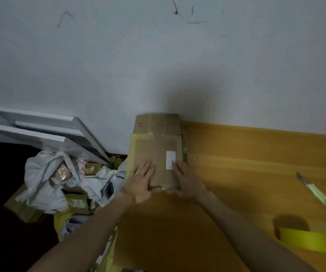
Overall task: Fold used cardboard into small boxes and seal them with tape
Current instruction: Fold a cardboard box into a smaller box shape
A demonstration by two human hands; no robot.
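A flattened brown cardboard piece [154,146] lies at the left end of the wooden table [246,158], reaching back to the wall. It carries a white label [170,159] and old yellow and clear tape. My left hand [141,182] lies flat on its near part with fingers straight. My right hand [187,182] presses flat beside it, fingertips at the label. A roll of yellow tape [305,240] stands at the table's near right. A utility knife with a pale green handle [319,195] lies to the right.
The grey wall [158,55] rises right behind the table. Left of the table, on the floor, a white sack [46,181] holds scrap packaging and cardboard. White framed panels [40,126] lean against the wall there.
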